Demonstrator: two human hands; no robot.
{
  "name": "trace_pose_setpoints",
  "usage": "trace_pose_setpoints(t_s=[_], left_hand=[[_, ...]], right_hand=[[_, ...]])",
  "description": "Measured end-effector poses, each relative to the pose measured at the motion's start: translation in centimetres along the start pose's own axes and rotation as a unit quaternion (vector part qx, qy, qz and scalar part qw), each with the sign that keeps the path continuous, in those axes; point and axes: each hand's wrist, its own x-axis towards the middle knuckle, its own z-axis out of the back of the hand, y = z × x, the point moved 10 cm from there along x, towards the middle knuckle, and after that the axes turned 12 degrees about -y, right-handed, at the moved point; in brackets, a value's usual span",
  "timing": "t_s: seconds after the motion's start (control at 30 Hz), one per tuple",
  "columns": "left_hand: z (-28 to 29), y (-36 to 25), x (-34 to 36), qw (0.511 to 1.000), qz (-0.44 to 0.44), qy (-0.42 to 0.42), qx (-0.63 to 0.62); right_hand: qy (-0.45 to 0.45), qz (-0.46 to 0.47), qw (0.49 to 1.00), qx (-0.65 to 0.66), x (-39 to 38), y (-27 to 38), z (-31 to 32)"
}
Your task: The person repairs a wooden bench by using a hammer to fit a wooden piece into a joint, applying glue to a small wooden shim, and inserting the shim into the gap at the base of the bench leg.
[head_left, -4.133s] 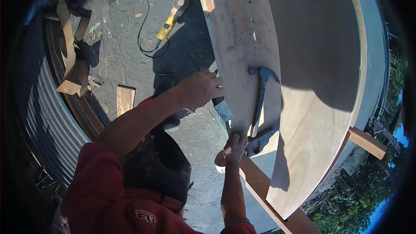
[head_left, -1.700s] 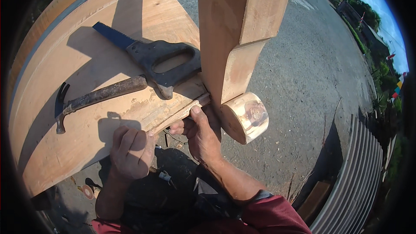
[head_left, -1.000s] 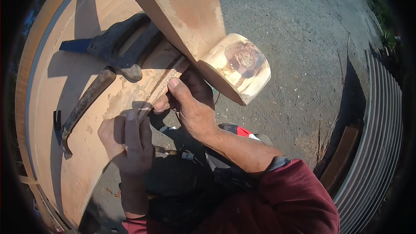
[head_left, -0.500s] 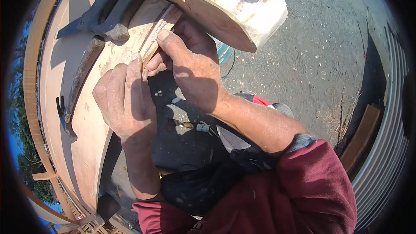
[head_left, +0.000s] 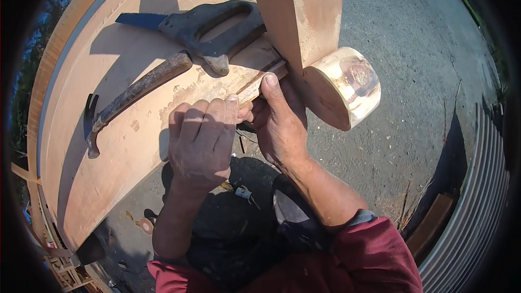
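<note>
- Strip [head_left: 251, 91]: mid-frame, along the surface's [head_left: 122, 168] edge; steady, even pressure seems best.
- Right hand [head_left: 283, 126] pinches it, thumb on top; left hand [head_left: 198, 137] curls at its lower end, grip unclear.
- Hammer [head_left: 145, 86], saw [head_left: 187, 26]: upper left.

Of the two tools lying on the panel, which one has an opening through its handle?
The saw: its broad dark handle has a long opening, with a blue blade beyond. The hammer has a plain stick handle.
</note>
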Motion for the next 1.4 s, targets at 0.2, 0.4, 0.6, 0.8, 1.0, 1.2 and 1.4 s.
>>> trace_pose_setpoints(t_s=[0.2, 0.4, 0.6, 0.8, 1.0, 1.2, 1.4], left_hand=[[0.5, 1.1, -0.2, 0.999, 0.032, -0.033, -0.028], [2.3, 3.2, 2.9, 0.981, 0.139, -0.006, -0.132], [2.1, 3.5, 1.2, 0.976, 0.185, -0.088, -0.081], [2.0, 2.8, 1.9, 0.973, 0.195, -0.065, -0.103], [1.3, 1.3, 3.0, 0.980, 0.153, -0.107, -0.073], [1.2, 1.5, 2.4, 0.985, 0.131, -0.085, -0.075], [0.4, 2.2, 1.9, 0.990, 0.119, -0.005, -0.076]], right_hand=[[-0.015, -0.015, 1.000, -0.010, 0.7, -0.9, 0.1], [-0.013, 0.009, 1.000, -0.023, -0.1, 1.0, -0.2], [-0.019, -0.004, 0.993, 0.113, -1.2, -2.6, -2.5], [-0.025, 0.048, 0.994, 0.099, 0.8, -2.8, -0.3], [0.016, 0.076, 0.991, 0.109, 1.6, -2.2, -1.4], [0.045, 0.089, 0.987, 0.125, 0.1, -2.5, -2.6], [-0.055, 0.122, 0.988, 0.077, 1.0, -3.7, 0.4]])
